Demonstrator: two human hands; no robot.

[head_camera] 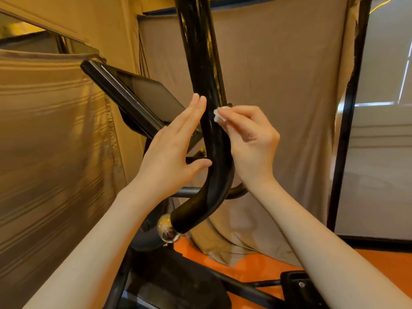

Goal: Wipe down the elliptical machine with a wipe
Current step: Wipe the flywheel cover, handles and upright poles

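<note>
The elliptical's glossy black handlebar [204, 70] rises through the middle of the view and curves down to a chrome end cap [167, 228]. My right hand [249, 143] pinches a small white wipe [218, 114] against the bar's right side. My left hand [176, 150] lies flat against the bar's left side, fingers straight and thumb touching the bar. The machine's dark console screen [142, 97] tilts behind my left hand.
Tan cloth hangs on the left [51, 141] and behind the bar [278, 97]. A black frame post [344, 141] stands at the right beside a pale panel. Below lie the orange floor [256, 266], the machine's black base [174, 277] and a pedal [298, 286].
</note>
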